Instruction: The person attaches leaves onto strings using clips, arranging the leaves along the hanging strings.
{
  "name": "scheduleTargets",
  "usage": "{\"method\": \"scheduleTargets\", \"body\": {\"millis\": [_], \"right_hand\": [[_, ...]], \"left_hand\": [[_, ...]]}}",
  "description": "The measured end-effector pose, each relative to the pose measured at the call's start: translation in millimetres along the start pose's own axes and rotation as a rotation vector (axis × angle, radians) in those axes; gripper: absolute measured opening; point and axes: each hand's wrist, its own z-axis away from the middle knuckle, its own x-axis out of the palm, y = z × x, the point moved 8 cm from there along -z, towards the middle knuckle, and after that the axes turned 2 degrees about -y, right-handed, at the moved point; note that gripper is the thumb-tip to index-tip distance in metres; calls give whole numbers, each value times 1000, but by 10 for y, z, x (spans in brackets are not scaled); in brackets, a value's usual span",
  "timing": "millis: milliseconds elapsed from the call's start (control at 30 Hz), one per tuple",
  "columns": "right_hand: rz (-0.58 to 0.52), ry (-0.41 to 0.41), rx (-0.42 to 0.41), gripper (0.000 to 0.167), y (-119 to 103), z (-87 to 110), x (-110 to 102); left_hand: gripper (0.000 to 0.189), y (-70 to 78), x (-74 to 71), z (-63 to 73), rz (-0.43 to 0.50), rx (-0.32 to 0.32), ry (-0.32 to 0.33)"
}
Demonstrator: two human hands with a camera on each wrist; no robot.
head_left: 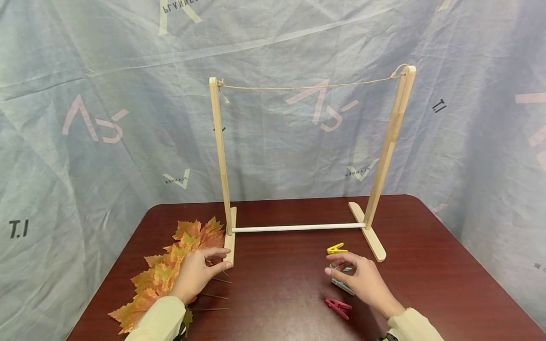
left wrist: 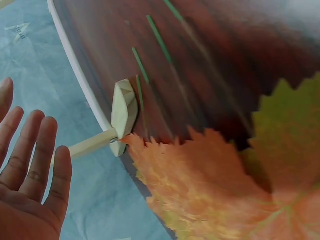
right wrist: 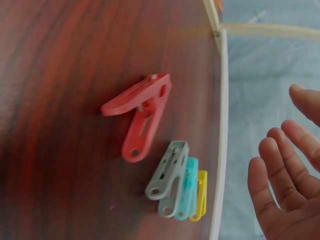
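"PLANNER" (head_left: 358,172), "T.I" (head_left: 19,228) on backdrop (head_left: 273,137)

A creased grey-blue fabric backdrop (head_left: 273,156) hangs behind the table and along both its sides. It bears two angular pale pink prints, one at left (head_left: 88,122) and one near centre (head_left: 317,108). Two pale yellow V-shaped prints with small black lettering sit lower, at left (head_left: 185,179) and at right (head_left: 364,171). Black "T.I" lettering appears at far left (head_left: 15,229), and again, tilted, at right (head_left: 439,105). The dark red-brown wood-grain table (head_left: 277,265) has rounded far corners; its surface shows a dull sheen toward the front.
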Motion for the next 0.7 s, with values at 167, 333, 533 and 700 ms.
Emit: {"method": "scheduleTargets", "body": {"millis": [167, 333, 533, 700], "right_hand": [[-37, -27, 42, 29, 109, 104, 8], [-85, -50, 49, 31, 168, 192, 36], [-91, -94, 62, 33, 237, 271, 79], [-111, -133, 61, 33, 282, 323, 118]], "left_hand": [[26, -94, 30, 79, 50, -29, -31], [27, -196, 46, 138, 76, -60, -62], [30, -276, 48, 213, 100, -75, -121], [30, -332, 91, 263, 100, -46, -195]]}}
